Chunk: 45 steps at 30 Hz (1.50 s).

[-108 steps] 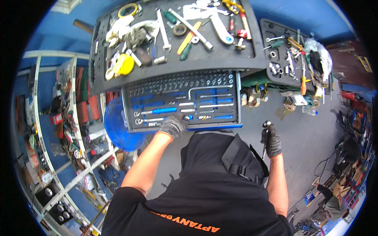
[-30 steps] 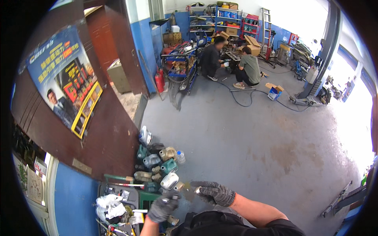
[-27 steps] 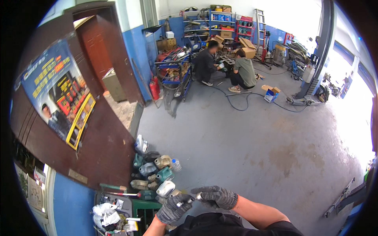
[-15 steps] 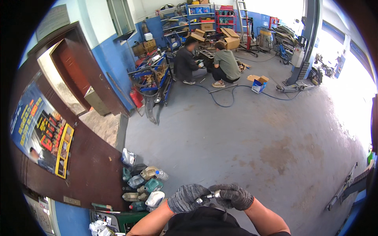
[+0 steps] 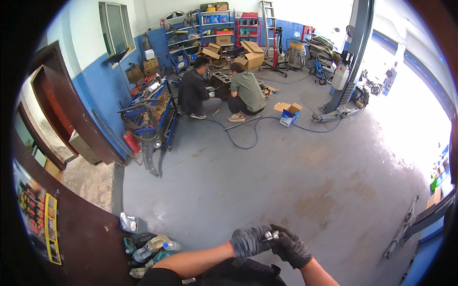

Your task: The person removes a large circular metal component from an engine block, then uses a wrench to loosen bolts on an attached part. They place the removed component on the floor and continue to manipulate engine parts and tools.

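Both my hands wear grey-and-black knit gloves and meet low in front of my body. My left hand (image 5: 251, 241) is closed around a short, shiny silver metal piece (image 5: 268, 235), shaped like a socket. Against it my right hand (image 5: 291, 249) is closed on a second silver piece (image 5: 275, 235) of similar look. The two rounded ends sit side by side between the gloves. My fingers hide the rest of both pieces, so I cannot tell whether they are joined.
Fluid jugs (image 5: 155, 243) stand by the brown door at lower left. A blue tool cart (image 5: 164, 114) is farther off. Two people crouch at an engine part (image 5: 222, 77). A blue hose (image 5: 238, 146), an open carton (image 5: 289, 117) and a lift post (image 5: 350, 62) lie ahead.
My view has swung right and up. My hands have drawn closer together, and the silver pieces now sit side by side instead of apart. My left forearm reaches farther across.
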{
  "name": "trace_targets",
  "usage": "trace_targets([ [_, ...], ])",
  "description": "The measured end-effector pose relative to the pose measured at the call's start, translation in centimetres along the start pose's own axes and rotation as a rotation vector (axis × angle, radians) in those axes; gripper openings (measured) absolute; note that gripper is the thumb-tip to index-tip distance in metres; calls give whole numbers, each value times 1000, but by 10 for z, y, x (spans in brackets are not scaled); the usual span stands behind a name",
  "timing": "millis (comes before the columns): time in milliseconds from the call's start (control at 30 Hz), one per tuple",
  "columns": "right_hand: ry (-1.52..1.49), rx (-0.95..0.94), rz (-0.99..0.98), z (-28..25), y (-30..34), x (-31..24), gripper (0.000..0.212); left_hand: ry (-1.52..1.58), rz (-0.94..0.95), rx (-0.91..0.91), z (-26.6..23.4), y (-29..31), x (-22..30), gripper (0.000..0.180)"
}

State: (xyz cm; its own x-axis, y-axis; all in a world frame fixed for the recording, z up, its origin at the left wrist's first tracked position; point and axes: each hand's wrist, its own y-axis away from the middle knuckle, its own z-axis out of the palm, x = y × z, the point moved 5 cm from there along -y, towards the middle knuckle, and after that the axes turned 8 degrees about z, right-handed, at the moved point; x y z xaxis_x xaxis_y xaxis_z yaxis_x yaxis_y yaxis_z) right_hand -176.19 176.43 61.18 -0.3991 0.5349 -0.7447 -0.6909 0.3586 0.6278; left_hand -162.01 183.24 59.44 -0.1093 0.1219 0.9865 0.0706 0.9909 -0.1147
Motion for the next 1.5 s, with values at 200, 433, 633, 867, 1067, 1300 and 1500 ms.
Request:
trace_targets([
  [200,616,469,-630,-6,-115,-116,39,770,-534,95,-80,-83,-78,25],
  [433,-102,-60,-717,20,-215,-181,57,1084,-198,588,-184,-180,-117,19],
  [633,52,-131,-845,32,-295,-248,54,750,-3,904,-280,-229,-133,18],
  [867,97,-116,-695,17,-391,-316,43,116,54,1241,-375,-288,-137,29],
  [1067,295,-382,-755,-18,-450,-368,43,318,-10,1494,-468,-329,-126,12],
  [1300,-100,-410,-437,-48,-558,-406,43,-103,-31,1234,-459,-410,-85,35],
  [1500,564,22,-798,-74,-549,-460,37,-375,-17,1507,-536,-462,-157,24],
])
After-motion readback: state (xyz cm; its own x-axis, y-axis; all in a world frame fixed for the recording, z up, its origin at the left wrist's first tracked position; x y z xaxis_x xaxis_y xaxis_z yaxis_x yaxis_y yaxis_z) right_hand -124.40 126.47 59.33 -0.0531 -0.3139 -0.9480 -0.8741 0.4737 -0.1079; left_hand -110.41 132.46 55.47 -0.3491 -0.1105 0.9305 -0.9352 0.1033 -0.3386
